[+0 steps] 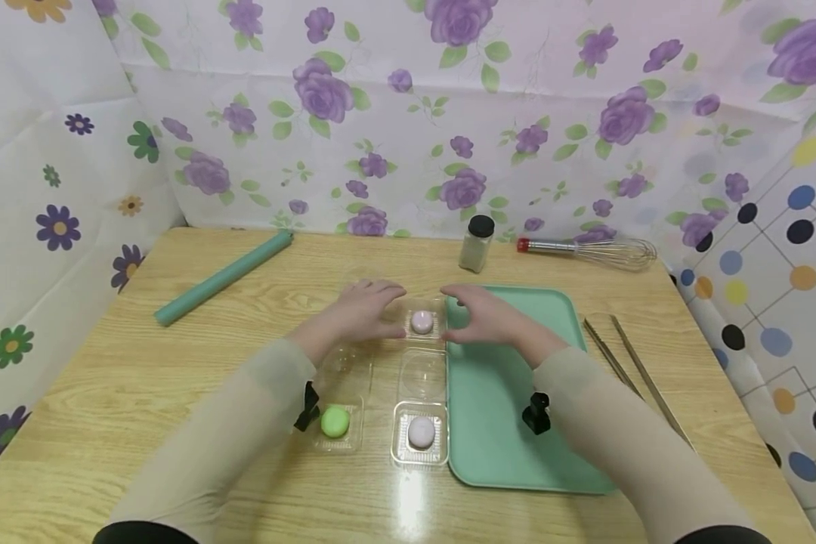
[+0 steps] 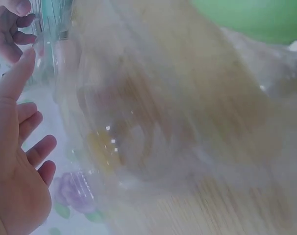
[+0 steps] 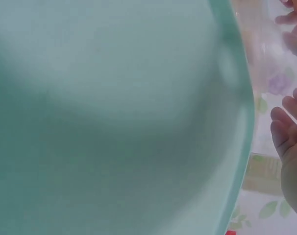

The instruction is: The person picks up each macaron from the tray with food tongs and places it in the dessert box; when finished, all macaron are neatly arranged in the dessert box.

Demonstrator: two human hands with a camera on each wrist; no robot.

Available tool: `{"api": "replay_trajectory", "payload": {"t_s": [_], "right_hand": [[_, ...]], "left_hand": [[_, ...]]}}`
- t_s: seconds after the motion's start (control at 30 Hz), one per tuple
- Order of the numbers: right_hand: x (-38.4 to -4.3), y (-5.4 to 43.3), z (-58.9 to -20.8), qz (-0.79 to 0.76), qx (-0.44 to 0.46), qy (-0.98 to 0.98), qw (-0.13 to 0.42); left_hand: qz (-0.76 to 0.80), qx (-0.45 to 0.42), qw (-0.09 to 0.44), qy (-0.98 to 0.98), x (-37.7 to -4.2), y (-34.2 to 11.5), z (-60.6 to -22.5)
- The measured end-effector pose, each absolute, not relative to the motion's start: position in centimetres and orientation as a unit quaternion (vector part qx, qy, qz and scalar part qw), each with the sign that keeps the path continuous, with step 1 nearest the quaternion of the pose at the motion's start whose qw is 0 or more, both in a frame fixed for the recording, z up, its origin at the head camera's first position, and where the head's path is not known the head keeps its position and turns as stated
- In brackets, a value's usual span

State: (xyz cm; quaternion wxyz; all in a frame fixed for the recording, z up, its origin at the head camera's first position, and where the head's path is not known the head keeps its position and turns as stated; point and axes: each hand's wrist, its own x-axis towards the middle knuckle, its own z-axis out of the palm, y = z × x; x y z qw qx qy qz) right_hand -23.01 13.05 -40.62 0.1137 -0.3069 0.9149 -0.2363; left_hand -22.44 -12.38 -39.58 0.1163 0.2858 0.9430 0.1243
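At the back of a group of open clear plastic boxes, a pale lilac macaron sits in its box between my two hands. The left hand hovers on its left with loosely bent fingers, holding nothing. On the other side my right hand is over the tray's left part, thumb and fingers spread apart and free of any object. Closer to me, another lilac macaron lies in a clear box, and a green macaron lies in the box to its left. The left hand partly hides clear plastic behind it.
A mint-green tray lies to the right, under the right forearm. Metal tongs are beyond it. A whisk and a black-capped jar stand or lie along the back. A green roll rests at the left.
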Motion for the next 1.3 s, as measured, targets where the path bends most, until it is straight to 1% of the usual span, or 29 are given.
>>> {"api": "replay_trajectory", "payload": {"t_s": [0.1, 0.3, 0.5, 0.73, 0.97, 1.3], "right_hand": [[-22.4, 13.7, -40.4, -0.233, -0.312, 0.914, 0.11], [-20.6, 14.6, -40.6, -0.22, -0.332, 0.91, 0.115], [-18.6, 14.9, -41.4, -0.223, -0.359, 0.896, 0.139], [-17.2, 14.5, -41.9, -0.248, -0.357, 0.885, 0.165], [-16.6, 14.2, -42.6, -0.25, -0.356, 0.885, 0.166], [-16.3, 13.7, -42.8, -0.258, -0.33, 0.891, 0.174]], "left_hand": [[0.123, 0.302, 0.115, 0.938, -21.6, -12.7, -39.3], [0.095, 0.338, 0.129, 0.927, -19.9, -13.1, -39.1], [0.087, 0.353, 0.142, 0.921, -18.5, -13.4, -39.1], [0.092, 0.363, 0.158, 0.914, -17.4, -13.1, -39.7], [0.088, 0.365, 0.143, 0.916, -17.0, -12.7, -40.2], [0.104, 0.363, 0.126, 0.917, -17.0, -12.3, -40.4]]}}
